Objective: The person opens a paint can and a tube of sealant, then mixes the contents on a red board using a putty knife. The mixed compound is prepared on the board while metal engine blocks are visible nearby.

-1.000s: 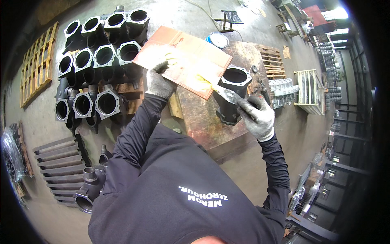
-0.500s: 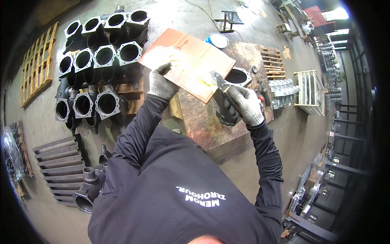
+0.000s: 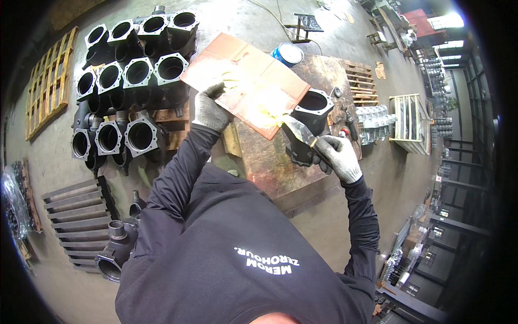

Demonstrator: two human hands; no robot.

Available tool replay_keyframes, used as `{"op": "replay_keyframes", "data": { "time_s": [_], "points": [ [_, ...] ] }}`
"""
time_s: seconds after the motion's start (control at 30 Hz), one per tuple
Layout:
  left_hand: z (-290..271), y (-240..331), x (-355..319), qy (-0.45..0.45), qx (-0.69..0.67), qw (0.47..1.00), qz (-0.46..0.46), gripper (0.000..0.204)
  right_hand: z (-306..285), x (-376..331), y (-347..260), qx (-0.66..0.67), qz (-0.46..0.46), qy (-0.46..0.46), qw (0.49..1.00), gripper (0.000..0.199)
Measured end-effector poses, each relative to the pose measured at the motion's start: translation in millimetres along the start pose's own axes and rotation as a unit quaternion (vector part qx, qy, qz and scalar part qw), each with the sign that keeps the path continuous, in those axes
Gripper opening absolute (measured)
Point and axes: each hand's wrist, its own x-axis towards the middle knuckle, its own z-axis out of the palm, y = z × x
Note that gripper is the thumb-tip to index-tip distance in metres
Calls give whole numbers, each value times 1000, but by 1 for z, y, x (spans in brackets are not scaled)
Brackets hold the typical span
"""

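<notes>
My left hand (image 3: 211, 109), in a grey glove, is closed on the near left edge of an orange-brown cardboard sheet (image 3: 221, 54), holding it raised and tilted. Pale yellow paste (image 3: 268, 120) lies on the sheet, partly washed out by glare. In my right gloved hand (image 3: 339, 156) is the handle of a putty knife (image 3: 298, 131). Its blade reaches the sheet's right corner, at the paste. Just behind the knife stands a black metal housing (image 3: 312, 105) with a round opening, on the worn work table (image 3: 270, 175). My right hand partly covers its lower part.
Several black flanged housings (image 3: 139, 73) stand in rows at the left. A blue can (image 3: 287, 54) is beyond the sheet. Tools (image 3: 350, 123) lie at the table's right side. Wooden pallets (image 3: 51, 81) and a slatted dark rack (image 3: 81, 221) rest on the floor.
My right hand has moved right and nearer to me, drawing the putty knife toward the sheet's right corner. The sheet has shifted slightly left with my left hand.
</notes>
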Motion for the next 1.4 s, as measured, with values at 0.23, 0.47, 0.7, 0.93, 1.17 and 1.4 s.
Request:
{"op": "replay_keyframes", "data": {
  "time_s": [0.23, 0.47, 0.7, 0.93, 1.17, 1.4],
  "points": [
    [-9, 8, 10, 4, -235, 969, -73, 21, -13, -16, -7, -1, -57, 93, 994, 27],
    [9, 16, 4, 61, -168, 981, -73, 28, -6, 14, -7, -86, -101, 121, 984, 31],
    [15, 34, 5, 23, -293, 948, -123, 26, -5, 7, -22, -116, -4, 44, 992, 32],
    [16, 31, 9, 19, -245, 962, -117, 32, 13, 0, -36, -372, -261, 97, 885, 26],
    [27, 25, 4, 18, -195, 971, -136, 41, 12, 11, -92, -555, -391, 80, 730, 26],
    [28, 37, 1, 0, -221, 966, -134, 39, 11, 11, -81, -542, -372, 59, 751, 30]
  ]
}}
